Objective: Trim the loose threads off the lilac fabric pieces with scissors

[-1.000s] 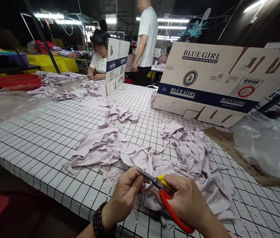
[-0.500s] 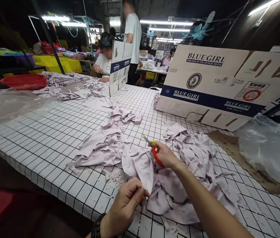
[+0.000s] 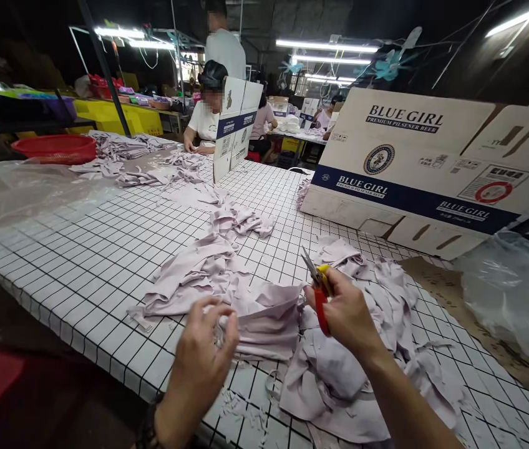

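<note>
My right hand [image 3: 346, 312] grips a pair of scissors [image 3: 319, 285] with red and yellow handles, blades pointing up and away, over a heap of pale lilac fabric pieces [image 3: 362, 330]. My left hand [image 3: 203, 352] hovers at the near edge of the grid-patterned table [image 3: 82, 262], fingers curled and pinching the edge of a lilac fabric piece [image 3: 264, 315] that lies folded on the table. A further pile of lilac fabric [image 3: 194, 274] lies just beyond the left hand. Small fabric offcuts [image 3: 241, 408] are scattered by the table's front edge.
A large "Blue Girl" cardboard box [image 3: 423, 168] lies at the right, a smaller carton [image 3: 234, 128] stands mid-table. Clear plastic bags [image 3: 512, 293] sit at far right and left. A red basin [image 3: 56, 148] is at the far left. A seated person [image 3: 206, 115] works at the far end.
My left hand has moved left and up, and the fabric piece it lifted now lies flatter on the table. My right hand with the scissors has drawn slightly right and nearer.
</note>
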{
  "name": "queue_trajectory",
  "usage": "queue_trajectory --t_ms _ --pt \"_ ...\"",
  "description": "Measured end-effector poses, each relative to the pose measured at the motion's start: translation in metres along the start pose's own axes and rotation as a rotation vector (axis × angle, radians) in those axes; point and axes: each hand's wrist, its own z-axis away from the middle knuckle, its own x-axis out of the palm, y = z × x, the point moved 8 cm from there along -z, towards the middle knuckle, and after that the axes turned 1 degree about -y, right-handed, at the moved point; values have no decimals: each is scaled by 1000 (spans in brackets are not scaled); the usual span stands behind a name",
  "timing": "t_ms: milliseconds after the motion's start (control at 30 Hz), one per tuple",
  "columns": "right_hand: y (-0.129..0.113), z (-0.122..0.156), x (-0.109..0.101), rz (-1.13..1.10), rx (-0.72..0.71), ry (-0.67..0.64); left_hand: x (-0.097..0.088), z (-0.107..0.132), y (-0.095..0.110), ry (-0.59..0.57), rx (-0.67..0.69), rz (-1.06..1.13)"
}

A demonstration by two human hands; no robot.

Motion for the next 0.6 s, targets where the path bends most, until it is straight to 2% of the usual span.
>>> queue_trajectory --t_ms 67,100,133,167,233,300,367,433,533,600 --pt "-11 21 -7 60 -50 19 48 14 7 -311 -101 338" --pt "-16 32 -9 106 -84 26 76 26 9 -481 -204 530" --pt "-21 43 -9 160 -125 37 101 39 11 -587 -342 724" --pt "-25 54 -9 224 -170 58 119 48 10 -603 -476 904" --pt "-31 77 -8 361 -255 124 142 59 5 -479 -687 1182" --pt "-33 98 -6 455 -314 184 151 65 -1 -363 -792 1315" --pt "-31 113 -1 475 -325 188 155 72 -3 -373 -855 1354" --pt "-23 120 7 399 -271 71 154 79 -6 -409 -907 1358" --pt "-5 114 17 180 -20 -194 146 83 -17 -336 -934 1346" --pt "3 100 14 92 168 -231 140 85 -24 -268 -937 1327"
